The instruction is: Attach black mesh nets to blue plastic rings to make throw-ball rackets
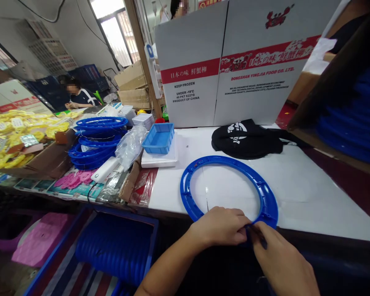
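Note:
A large blue plastic ring [203,168] lies flat on the white table [311,193], its near edge at the table's front. My left hand [218,226] is closed in a pinch over the ring's near rim. My right hand [280,259] meets it from the right, fingers pressed together on the same spot of the rim. What the fingertips pinch there besides the rim is hidden. A thin line, perhaps a string, runs across the table inside the ring.
A black cap [246,139] lies behind the ring, before a white cardboard box wall [228,61]. A small blue tray [158,137] and a stack of blue rings [95,139] sit to the left. More rings fill a bin [117,246] below. A person [77,96] sits far left.

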A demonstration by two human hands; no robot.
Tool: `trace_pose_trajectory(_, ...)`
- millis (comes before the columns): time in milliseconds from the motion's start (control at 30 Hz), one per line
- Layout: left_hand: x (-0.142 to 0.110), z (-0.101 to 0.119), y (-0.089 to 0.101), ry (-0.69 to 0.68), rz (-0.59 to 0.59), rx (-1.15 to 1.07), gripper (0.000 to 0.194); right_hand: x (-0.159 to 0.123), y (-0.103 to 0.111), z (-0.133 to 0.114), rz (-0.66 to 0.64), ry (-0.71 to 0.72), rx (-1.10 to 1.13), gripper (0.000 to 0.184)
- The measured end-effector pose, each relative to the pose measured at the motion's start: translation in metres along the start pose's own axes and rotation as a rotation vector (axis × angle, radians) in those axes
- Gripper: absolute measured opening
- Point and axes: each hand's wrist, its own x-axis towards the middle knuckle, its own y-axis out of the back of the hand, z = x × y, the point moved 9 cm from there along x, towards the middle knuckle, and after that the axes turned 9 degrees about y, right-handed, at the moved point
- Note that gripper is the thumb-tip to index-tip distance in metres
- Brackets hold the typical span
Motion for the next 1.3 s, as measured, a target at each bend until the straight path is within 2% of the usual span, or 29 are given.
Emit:
trace_pose_trajectory(100,-0.001,-0.004,-0.003,-0.037,-0.018,0.021,0.027,0.004,0.002,0.004,0.008,0.047,0.073,0.034)
trace_pose_trajectory(267,0.002,-0.012,-0.007,-0.057,0.004,-0.044,0.026,0.02,0.012,0.009,0.067,0.257,0.328,0.031)
trace_pose_trajectory(433,0.005,-0.017,-0.007,-0.025,0.0,-0.08,0.023,0.031,0.022,0.008,0.252,0.437,0.249,0.028)
trace_pose_trajectory(533,0.006,-0.017,-0.007,-0.047,-0.009,-0.091,0.023,0.025,0.019,0.004,0.323,0.57,0.157,0.028)
trace_pose_trajectory(633,0.006,-0.017,-0.006,-0.072,-0.019,-0.092,0.025,0.012,0.013,0.003,0.357,0.626,0.068,0.027)
trace_pose_trajectory(700,0.006,-0.018,-0.006,-0.077,-0.033,-0.087,0.027,0.005,0.011,0.005,0.387,0.588,0.05,0.026)
trace_pose_trajectory(800,0.003,-0.018,-0.002,-0.079,-0.05,-0.084,0.029,0.0,0.007,0.01,0.406,0.434,0.066,0.026)
trace_pose_trajectory(967,-0.005,-0.008,0.01,-0.026,-0.055,-0.056,0.035,-0.001,-0.003,0.01,0.338,0.22,0.036,0.033)
trace_pose_trajectory(1100,-0.005,0.003,0.014,0.087,-0.044,0.006,0.037,-0.008,-0.004,-0.005,0.299,0.167,-0.034,0.035)
trace_pose_trajectory(1200,-0.008,0.008,0.011,0.079,-0.068,0.037,0.034,-0.014,-0.005,-0.014,0.254,0.138,-0.059,0.036)
trace_pose_trajectory(1300,-0.012,0.005,0.01,0.052,-0.063,0.057,0.03,-0.014,-0.004,-0.01,0.218,0.136,-0.002,0.035)
